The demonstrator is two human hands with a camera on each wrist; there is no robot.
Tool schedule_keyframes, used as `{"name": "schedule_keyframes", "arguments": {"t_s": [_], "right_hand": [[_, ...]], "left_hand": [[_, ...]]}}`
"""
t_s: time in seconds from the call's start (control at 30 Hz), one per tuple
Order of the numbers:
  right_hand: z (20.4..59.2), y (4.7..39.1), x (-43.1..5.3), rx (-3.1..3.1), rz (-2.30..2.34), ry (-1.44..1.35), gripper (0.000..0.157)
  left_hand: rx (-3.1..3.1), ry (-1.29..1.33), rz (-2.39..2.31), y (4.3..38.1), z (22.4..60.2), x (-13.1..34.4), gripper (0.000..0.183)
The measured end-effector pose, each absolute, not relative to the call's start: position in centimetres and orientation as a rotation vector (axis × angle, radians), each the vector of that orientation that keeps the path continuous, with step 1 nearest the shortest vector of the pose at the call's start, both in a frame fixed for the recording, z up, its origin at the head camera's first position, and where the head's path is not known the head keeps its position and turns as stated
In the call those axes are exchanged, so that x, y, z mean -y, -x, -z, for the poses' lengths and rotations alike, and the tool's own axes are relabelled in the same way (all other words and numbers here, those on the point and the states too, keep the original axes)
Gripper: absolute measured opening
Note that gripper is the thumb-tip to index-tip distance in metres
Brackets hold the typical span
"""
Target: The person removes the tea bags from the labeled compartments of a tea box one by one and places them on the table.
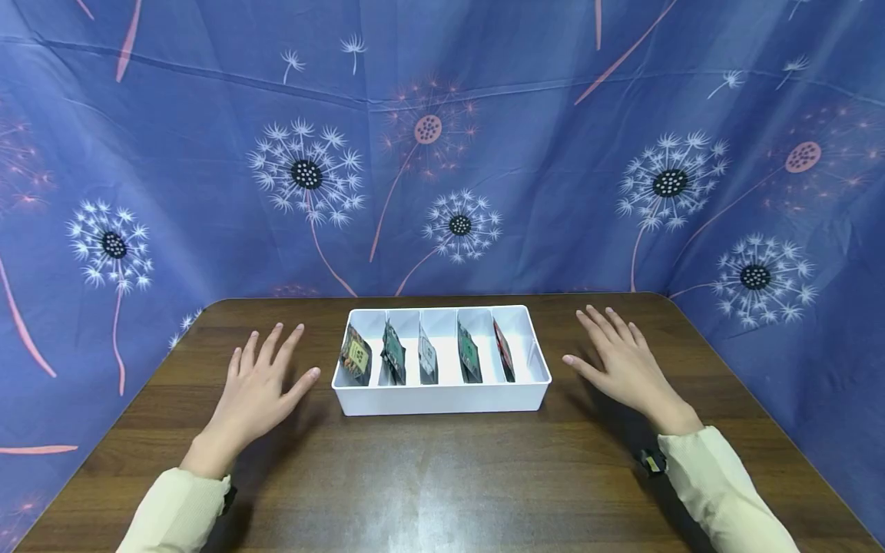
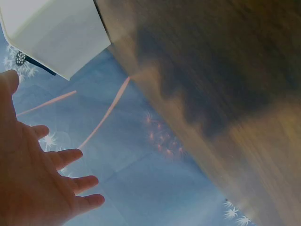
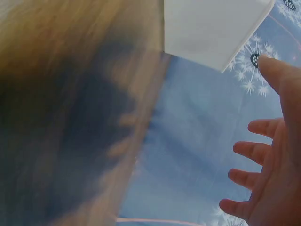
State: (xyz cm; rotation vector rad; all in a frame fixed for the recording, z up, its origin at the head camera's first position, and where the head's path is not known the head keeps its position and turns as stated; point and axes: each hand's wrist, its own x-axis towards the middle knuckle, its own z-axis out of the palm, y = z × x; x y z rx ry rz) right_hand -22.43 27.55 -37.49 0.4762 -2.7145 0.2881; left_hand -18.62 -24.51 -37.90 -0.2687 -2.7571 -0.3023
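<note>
A white divided box (image 1: 442, 399) stands mid-table, its long side toward me. Each of its several compartments holds one small flat packet leaning upright: a dark one with a yellow label (image 1: 358, 356) at the left end, a dark green one (image 1: 394, 355), a pale grey one (image 1: 427, 358), another green one (image 1: 469, 355), and a red and dark one (image 1: 504, 353) at the right. My left hand (image 1: 257, 390) hovers left of the box, fingers spread and holding nothing. To the box's right, my right hand (image 1: 625, 369) is likewise spread, with nothing in it.
The brown wooden table (image 1: 442, 476) has rounded far corners. Behind it and along both sides hangs a blue cloth (image 1: 539, 153) printed with dandelions. A dark wrist strap (image 1: 652, 461) shows at the right cuff.
</note>
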Motion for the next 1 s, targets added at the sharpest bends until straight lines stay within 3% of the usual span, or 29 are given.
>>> {"name": "schedule_keyframes", "arguments": {"t_s": [1.0], "right_hand": [[36.1, 24.4, -21.7, 2.570, -0.199, -0.877, 0.055]], "left_hand": [[2.778, 0.479, 0.342, 20.0, 37.2, 21.1, 0.067]]}}
